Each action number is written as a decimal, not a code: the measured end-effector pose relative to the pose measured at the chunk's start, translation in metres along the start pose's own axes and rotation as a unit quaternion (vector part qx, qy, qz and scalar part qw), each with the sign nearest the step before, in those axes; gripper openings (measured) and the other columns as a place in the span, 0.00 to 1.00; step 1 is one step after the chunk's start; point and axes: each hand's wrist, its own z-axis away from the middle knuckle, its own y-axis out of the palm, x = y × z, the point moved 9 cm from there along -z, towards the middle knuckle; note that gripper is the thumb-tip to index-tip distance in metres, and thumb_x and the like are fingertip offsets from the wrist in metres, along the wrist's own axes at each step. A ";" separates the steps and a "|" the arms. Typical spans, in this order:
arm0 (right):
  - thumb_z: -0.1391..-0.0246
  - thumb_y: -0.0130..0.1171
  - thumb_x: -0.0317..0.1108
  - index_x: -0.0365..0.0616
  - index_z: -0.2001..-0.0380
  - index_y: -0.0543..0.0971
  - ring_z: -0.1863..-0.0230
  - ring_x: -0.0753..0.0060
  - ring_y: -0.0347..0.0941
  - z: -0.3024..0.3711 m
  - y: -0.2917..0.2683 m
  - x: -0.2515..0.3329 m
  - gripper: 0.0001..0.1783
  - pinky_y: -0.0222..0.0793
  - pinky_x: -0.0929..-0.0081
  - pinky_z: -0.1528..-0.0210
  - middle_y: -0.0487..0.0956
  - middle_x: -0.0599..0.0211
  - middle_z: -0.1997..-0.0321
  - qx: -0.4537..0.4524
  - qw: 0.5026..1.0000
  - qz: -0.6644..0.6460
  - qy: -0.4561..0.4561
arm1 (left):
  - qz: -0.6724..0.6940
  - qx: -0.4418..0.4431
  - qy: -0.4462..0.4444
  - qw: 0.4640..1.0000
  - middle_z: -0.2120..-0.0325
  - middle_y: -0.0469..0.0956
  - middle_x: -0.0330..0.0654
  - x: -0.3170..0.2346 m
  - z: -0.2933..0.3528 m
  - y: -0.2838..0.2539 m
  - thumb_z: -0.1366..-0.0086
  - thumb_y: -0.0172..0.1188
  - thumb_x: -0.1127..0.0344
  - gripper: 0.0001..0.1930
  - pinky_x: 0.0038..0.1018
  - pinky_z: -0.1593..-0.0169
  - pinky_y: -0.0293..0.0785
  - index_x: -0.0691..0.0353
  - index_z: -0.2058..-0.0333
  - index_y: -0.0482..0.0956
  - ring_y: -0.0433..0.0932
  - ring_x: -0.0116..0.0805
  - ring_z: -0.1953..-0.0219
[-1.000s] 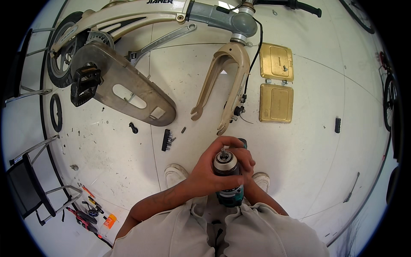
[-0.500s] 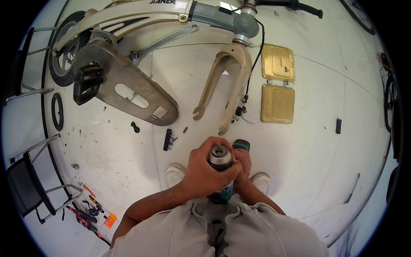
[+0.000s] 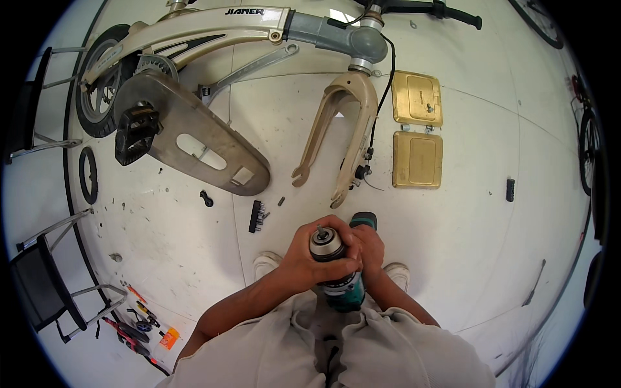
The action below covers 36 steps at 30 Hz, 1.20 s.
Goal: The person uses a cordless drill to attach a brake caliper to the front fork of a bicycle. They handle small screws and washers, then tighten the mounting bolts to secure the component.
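Between ten and twelve o'clock in the view, a glossy cream-and-grey metal bicycle frame (image 3: pixel 194 29) is seen, smoothly curved. Between five and six, a teal-and-black plastic power drill (image 3: pixel 346 297) is held nose-up. It is wrapped from nine o'clock by the left hand (image 3: pixel 302 255), fingers curled snugly; at its two o'clock it is gripped by the closed right hand (image 3: pixel 370 251), beside a rounded battery base (image 3: pixel 364 220). A ringed, cylindrical silver chuck (image 3: pixel 326 248) is topped by a slender metal bit (image 3: pixel 321 230).
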 end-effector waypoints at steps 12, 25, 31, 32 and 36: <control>0.61 0.60 0.27 0.39 0.64 0.74 0.68 0.54 0.76 -0.004 -0.002 0.007 0.16 0.71 0.64 0.67 0.79 0.56 0.63 -0.010 0.992 -0.098 0.079 | 0.068 0.081 0.036 0.994 0.74 0.74 0.39 -0.009 -0.009 0.008 0.53 0.67 0.77 0.19 0.32 0.57 0.74 0.61 0.66 0.67 0.78 0.35 0.68; 0.58 0.63 0.32 0.40 0.53 0.73 0.55 0.57 0.75 0.024 0.016 -0.012 0.26 0.70 0.70 0.54 0.76 0.55 0.54 0.168 0.911 -0.237 0.291 | 0.156 0.029 0.004 0.987 0.69 0.73 0.40 0.010 -0.019 -0.004 0.51 0.69 0.70 0.23 0.39 0.48 0.74 0.58 0.58 0.67 0.75 0.46 0.51; 0.47 0.60 0.29 0.42 0.54 0.74 0.61 0.73 0.76 0.043 0.034 -0.014 0.16 0.72 0.75 0.58 0.77 0.64 0.59 0.245 0.833 -0.312 0.386 | 0.137 0.009 0.004 0.991 0.64 0.74 0.40 0.014 -0.028 0.000 0.51 0.71 0.67 0.27 0.36 0.49 0.74 0.58 0.54 0.67 0.74 0.46 0.51; 0.47 0.60 0.30 0.42 0.53 0.73 0.62 0.71 0.76 0.041 0.027 -0.010 0.17 0.72 0.73 0.57 0.77 0.64 0.60 0.174 0.818 -0.407 0.368 | 0.083 -0.007 -0.002 0.997 0.62 0.74 0.41 0.013 -0.032 0.000 0.50 0.70 0.67 0.28 0.35 0.50 0.74 0.59 0.52 0.66 0.74 0.44 0.51; 0.44 0.56 0.26 0.39 0.50 0.71 0.62 0.76 0.75 0.020 -0.021 -0.025 0.17 0.73 0.74 0.57 0.77 0.66 0.56 0.079 0.787 -0.436 0.430 | -0.209 -0.152 0.109 0.960 0.56 0.74 0.45 0.006 -0.026 -0.029 0.47 0.68 0.68 0.34 0.27 0.50 0.69 0.65 0.44 0.62 0.73 0.35 0.52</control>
